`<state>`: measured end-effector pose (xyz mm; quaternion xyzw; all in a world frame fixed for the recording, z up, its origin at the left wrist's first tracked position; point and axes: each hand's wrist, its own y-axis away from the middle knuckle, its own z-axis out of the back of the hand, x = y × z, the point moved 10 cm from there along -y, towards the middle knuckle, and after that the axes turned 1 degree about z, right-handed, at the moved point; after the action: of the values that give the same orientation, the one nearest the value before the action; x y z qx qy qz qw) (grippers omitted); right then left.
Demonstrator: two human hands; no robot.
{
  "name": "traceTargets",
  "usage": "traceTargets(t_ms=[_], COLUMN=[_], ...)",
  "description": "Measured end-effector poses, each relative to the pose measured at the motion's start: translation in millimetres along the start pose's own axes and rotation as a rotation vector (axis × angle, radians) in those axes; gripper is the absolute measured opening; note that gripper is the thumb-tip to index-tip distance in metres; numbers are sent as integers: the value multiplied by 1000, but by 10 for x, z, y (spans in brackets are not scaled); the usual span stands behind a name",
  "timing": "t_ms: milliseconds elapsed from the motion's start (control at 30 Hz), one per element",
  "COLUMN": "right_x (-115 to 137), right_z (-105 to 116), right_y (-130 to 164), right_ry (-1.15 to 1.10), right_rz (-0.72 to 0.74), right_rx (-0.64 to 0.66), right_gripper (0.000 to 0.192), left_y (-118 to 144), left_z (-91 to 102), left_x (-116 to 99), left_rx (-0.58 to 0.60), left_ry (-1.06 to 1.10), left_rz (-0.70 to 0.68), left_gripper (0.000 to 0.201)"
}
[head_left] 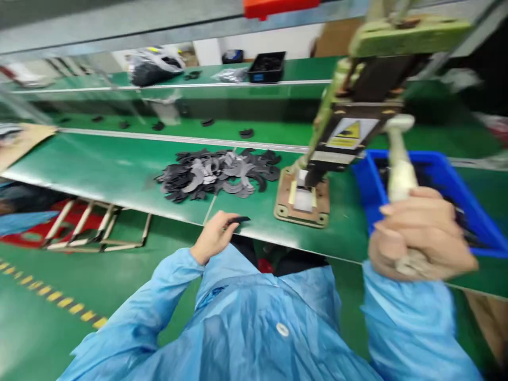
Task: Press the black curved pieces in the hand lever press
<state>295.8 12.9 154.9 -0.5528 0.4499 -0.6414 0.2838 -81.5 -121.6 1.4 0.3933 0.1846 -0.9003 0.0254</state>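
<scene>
Near the front edge of the green bench, my left hand pinches a small black curved piece between thumb and fingers. My right hand is wrapped round the pale lever handle of a hand press. The press has a yellow warning label, and its brownish base plate is bolted to the bench between my hands. Left of the press lies a loose heap of grey and black crescent-shaped pieces. The right hand and handle are somewhat blurred.
A blue bin with dark pieces stands right of the press, partly behind my right hand. Single dark crescents lie along the far strip. On the back shelf are a black tray and a plastic bag. Cardboard rests at left.
</scene>
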Motion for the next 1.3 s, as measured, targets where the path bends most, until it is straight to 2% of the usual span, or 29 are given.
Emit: traceTargets(t_ms=[33,100,200,333,433,500,600,767,967,1167,1300], right_x=[126,316,374,395,388,387,390,364,393,400,392], right_z=[61,69,-10,-52,-39,-30,-19,-29,-21,-27,1], right_y=[-11,-12,-37,-30,-18,-16,-15,-6,-29,-40,-29], right_ry=[-36,-124,-154,-171,-164,-169,-191,-180,-180,-171,-173], right_rz=[108,254,259,249,246,249,258,245,243,210,225], right_rx=[29,82,95,129,167,179,174,175,180,179,157], right_gripper=[51,46,37,33,30,29,29,28,28,32,32], left_y=[-107,-362,-810,-1350,-1596,-1677,-1721,-1732,-1784,-1860,-1911], left_z=[-16,-143,-448,-1046,-1422,-1577,-1657,-1659,-1703,-1783,-1829], left_x=[66,120,-11,-285,-400,-427,-440,-453,-419,-475,-446], left_rx=[-4,20,71,231,326,363,393,445,447,596,645], left_ry=[100,249,356,452,458,455,451,512,520,419,342], left_rz=[90,233,313,330,367,414,475,515,537,545,620], left_gripper=[28,33,40,38,31,26,23,27,27,28,24])
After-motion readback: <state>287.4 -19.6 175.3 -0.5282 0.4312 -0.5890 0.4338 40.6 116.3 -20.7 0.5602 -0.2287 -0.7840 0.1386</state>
